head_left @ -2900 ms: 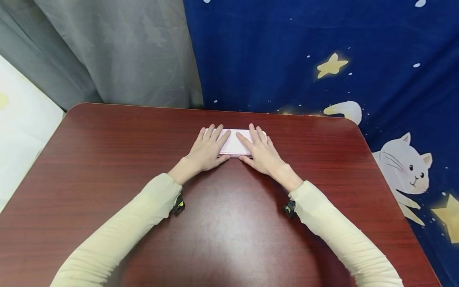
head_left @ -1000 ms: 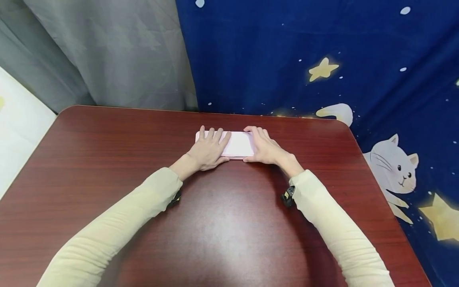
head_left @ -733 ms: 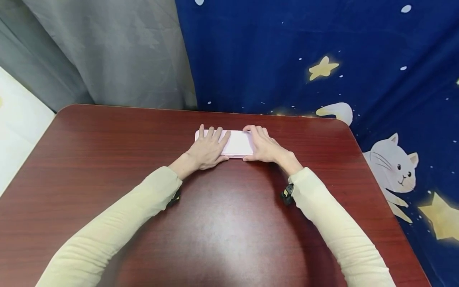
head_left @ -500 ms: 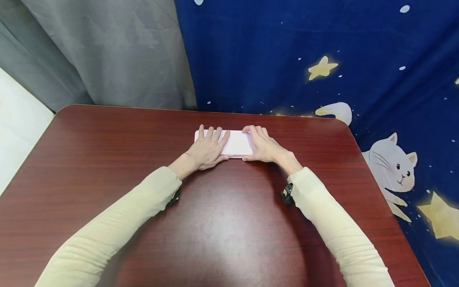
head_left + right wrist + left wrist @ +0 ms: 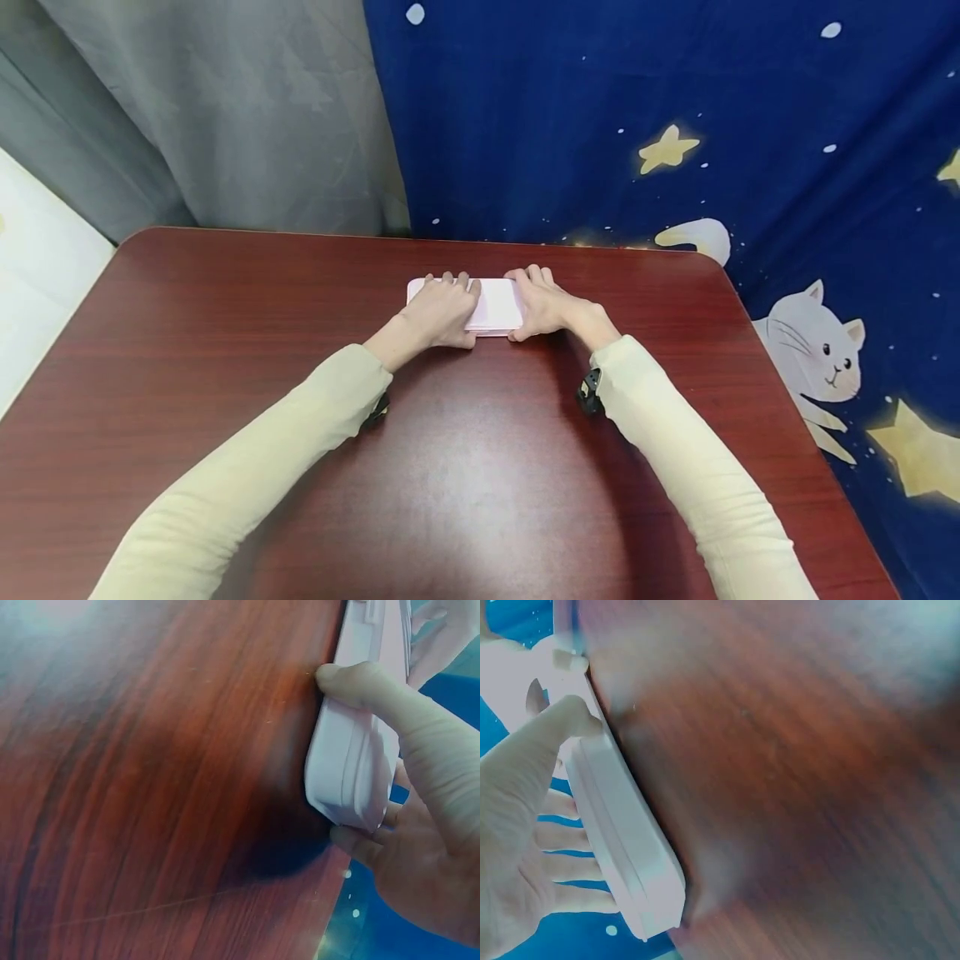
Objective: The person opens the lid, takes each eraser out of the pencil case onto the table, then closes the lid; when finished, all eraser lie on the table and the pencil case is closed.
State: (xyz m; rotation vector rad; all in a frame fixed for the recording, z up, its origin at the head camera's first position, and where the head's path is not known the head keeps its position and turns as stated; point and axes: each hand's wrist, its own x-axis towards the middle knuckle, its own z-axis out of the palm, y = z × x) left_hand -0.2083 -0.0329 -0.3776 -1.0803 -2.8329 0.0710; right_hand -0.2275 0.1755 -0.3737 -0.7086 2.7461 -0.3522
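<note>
A pale pink, flat, lidded box (image 5: 498, 305) with rounded corners lies lengthwise on the table. A seam runs along its side in the left wrist view, where the near wall of the box (image 5: 615, 817) faces the camera. My left hand (image 5: 438, 312) grips its left part, thumb on the near side and bent fingers over the top toward the far edge. At the right end, my right hand (image 5: 546, 304) holds the box between thumb and fingers. The right wrist view has that thumb (image 5: 352, 681) on the near wall, with the fingers round the rounded end.
The box is near the back of a dark red wood-grain table (image 5: 300, 467). Behind it hang a grey curtain (image 5: 277, 108) and a blue curtain (image 5: 525, 108) with stars and a white cat. Both forearms wear cream sleeves (image 5: 247, 475).
The right hand has gone from lying flat on the box to gripping its right end. More recently, the left hand's spread fingers have bent over the box. The head view has shifted slightly.
</note>
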